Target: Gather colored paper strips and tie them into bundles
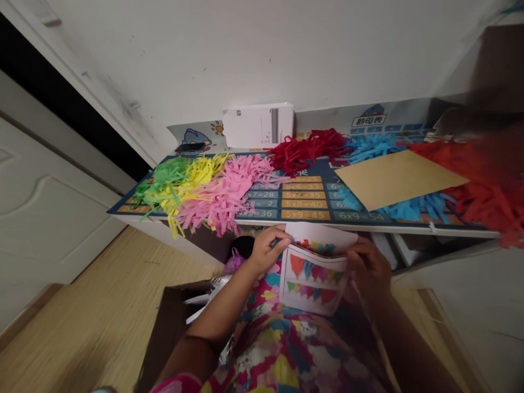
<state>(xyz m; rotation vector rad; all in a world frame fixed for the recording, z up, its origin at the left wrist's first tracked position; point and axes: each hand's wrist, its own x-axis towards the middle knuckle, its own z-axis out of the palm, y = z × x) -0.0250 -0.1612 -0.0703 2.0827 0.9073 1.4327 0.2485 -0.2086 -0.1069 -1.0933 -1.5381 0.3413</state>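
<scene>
A folded white leaflet (313, 297) printed with rows of colourful bunting is held in front of my body, below the table's front edge. The fingers of my left hand (268, 248) are closed on its upper left edge, thumb on top. My right hand (370, 267) grips the right edge; it is in shadow and a bit blurred. On the tabletop beyond lie bunches of cut paper fringe: green (167, 172), yellow (208, 168), pink (233, 191), dark red (307, 150), blue (374, 144) and orange-red (478, 185). A tan sheet of card (401, 180) rests across the blue fringe.
The desk (303, 214) has a times-table mat and stands against a white wall. A white box or stack with a barcode (257, 126) leans there, beside a dark flat object (190, 147). Below left is an open brown carton (164, 327). A white door (45, 191) stands left.
</scene>
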